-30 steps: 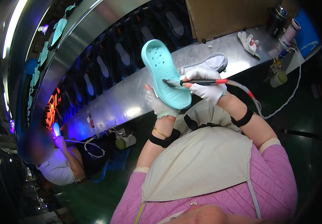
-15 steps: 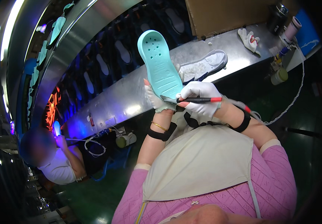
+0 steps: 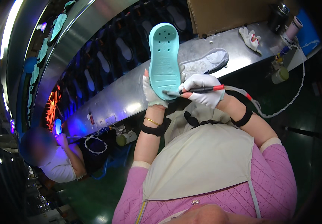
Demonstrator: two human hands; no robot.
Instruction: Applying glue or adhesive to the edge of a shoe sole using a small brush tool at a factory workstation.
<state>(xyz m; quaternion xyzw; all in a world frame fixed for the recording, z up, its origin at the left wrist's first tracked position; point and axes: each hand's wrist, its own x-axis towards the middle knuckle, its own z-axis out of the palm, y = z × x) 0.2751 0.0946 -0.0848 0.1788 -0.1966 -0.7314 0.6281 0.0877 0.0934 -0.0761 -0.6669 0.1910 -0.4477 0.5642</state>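
A turquoise shoe sole (image 3: 164, 59), with small holes in its toe end, stands nearly upright in front of me. My left hand (image 3: 150, 89), in a white glove with bare fingertips, grips its heel end from behind and the left edge; some of the fingers are hidden. In a similar glove, my right hand (image 3: 204, 89) pinches a brush (image 3: 205, 89) with a black and red handle. The grey brush tip lies against the sole's heel area. A braided hose runs from the handle's end to the right.
A grey shoe (image 3: 208, 63) with white filling rests on the metal bench (image 3: 125, 98). Near it lie a loose white glove (image 3: 249, 40) and a cardboard box (image 3: 226, 15). Behind the bench hang dark racks with soles. At left, a co-worker (image 3: 62, 160) sits holding a lit sole.
My left hand has turned the sole more upright and moved it slightly. The brush tip has shifted left from the heel's lower edge onto its face; my right hand has risen a little.
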